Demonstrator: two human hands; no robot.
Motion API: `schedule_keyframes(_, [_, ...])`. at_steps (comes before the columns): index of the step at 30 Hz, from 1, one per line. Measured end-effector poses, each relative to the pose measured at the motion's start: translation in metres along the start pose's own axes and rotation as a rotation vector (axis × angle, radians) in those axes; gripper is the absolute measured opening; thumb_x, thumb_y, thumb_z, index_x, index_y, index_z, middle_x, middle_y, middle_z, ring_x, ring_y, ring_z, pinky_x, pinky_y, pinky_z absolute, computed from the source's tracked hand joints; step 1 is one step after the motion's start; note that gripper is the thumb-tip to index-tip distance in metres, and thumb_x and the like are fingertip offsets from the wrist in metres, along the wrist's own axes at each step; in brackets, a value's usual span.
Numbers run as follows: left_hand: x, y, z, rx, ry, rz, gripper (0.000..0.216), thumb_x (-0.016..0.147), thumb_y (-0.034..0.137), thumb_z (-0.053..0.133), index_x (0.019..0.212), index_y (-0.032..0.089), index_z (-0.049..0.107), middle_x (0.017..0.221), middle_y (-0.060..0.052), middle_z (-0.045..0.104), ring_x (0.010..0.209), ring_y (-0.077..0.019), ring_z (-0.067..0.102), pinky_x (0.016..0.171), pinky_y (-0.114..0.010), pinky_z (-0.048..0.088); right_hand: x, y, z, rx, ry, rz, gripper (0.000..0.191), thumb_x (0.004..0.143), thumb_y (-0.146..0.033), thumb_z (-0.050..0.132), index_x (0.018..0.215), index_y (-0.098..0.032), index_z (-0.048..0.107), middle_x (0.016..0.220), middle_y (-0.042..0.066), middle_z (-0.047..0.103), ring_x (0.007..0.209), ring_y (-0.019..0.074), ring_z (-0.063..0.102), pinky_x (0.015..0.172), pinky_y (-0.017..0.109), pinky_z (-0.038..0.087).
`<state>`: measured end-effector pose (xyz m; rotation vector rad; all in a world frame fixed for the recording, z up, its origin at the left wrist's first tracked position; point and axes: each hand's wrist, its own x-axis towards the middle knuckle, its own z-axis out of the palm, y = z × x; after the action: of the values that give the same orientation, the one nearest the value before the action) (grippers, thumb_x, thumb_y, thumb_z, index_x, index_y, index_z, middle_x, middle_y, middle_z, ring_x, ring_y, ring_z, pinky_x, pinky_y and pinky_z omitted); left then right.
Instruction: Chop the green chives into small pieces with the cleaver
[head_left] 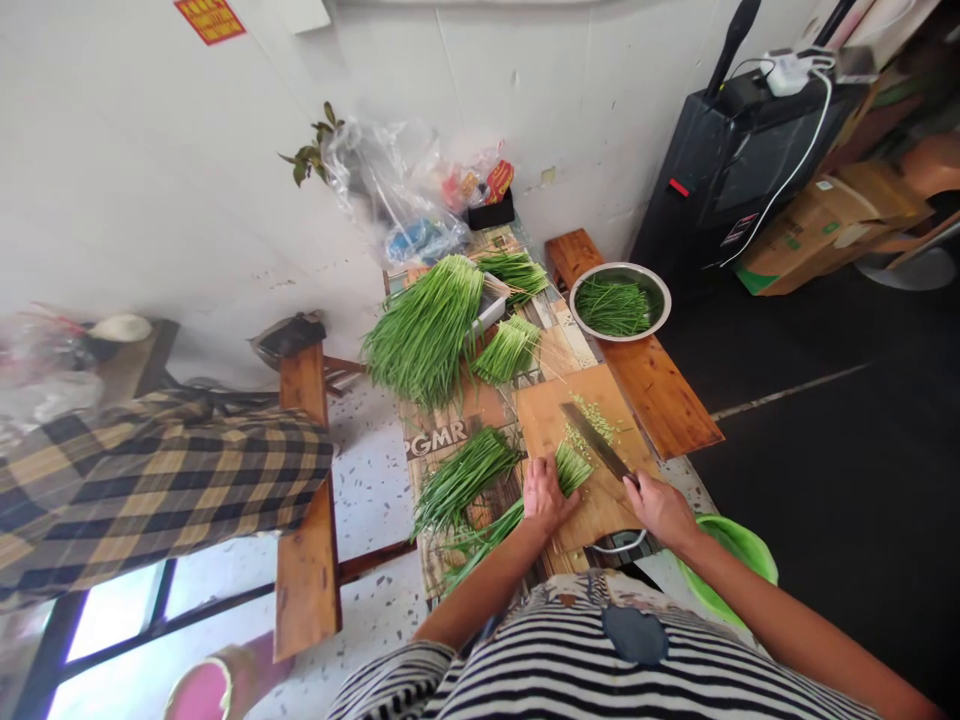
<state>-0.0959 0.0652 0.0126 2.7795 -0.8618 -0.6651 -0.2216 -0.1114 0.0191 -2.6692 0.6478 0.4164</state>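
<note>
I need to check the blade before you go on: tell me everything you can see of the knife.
The knife is a cleaver with a broad, dark rectangular blade. It lies slanted over the wooden board, its far end by the chopped greens. The right hand grips the handle, hiding it. The blade's edge faces the chive bundle under the left hand.

A low table [439, 440] covered in printed paper carries a wooden cutting board [551, 415] at its near right corner and bundles of green chives [427, 330] toward the far edge. Beside it, a wooden bench [660, 395] bears a metal bowl [621, 300] at its far end.
</note>
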Motion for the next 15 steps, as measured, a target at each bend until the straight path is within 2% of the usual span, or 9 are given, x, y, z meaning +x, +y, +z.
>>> schedule_keyframes(4, [0.002,0.003,-0.001,0.031,0.0,-0.045,0.076,0.074,0.052,0.054,0.14,0.021,0.032,0.12,-0.017,0.049,0.114,-0.0327,0.045,0.1,-0.042,0.037,-0.001,0.002,-0.023,0.012,0.049,0.017,0.043,0.098,-0.036,0.023,0.099,-0.011,0.058,0.079,0.014,0.07,0.074,0.0214,0.067,0.06,0.027,0.036])
schedule_keyframes(7, [0.007,0.005,0.001,0.025,0.017,-0.077,0.075,0.071,0.049,0.056,0.137,0.017,0.037,0.116,-0.017,0.05,0.111,-0.0314,0.046,0.1,-0.038,0.038,-0.004,-0.002,-0.03,0.014,0.027,-0.024,0.039,0.097,-0.034,0.026,0.094,-0.013,0.058,0.081,0.013,0.07,0.074,0.0203,0.067,0.059,0.026,0.035])
schedule_keyframes(12, [0.011,0.003,0.008,0.014,0.019,-0.082,0.078,0.07,0.048,0.059,0.136,0.014,0.035,0.114,-0.017,0.051,0.11,-0.0314,0.047,0.095,-0.04,0.039,-0.008,-0.005,-0.016,0.0,-0.061,-0.091,0.031,0.097,-0.032,0.031,0.089,-0.016,0.057,0.079,0.007,0.07,0.069,0.0164,0.066,0.056,0.024,0.032])
schedule_keyframes(15, [0.01,0.001,0.011,0.035,0.006,-0.099,0.081,0.069,0.049,0.059,0.138,0.017,0.033,0.118,-0.017,0.05,0.112,-0.0321,0.046,0.096,-0.041,0.039,-0.007,-0.004,-0.007,-0.011,-0.1,-0.095,0.03,0.097,-0.031,0.032,0.091,-0.016,0.057,0.08,0.007,0.071,0.07,0.0161,0.066,0.057,0.024,0.032])
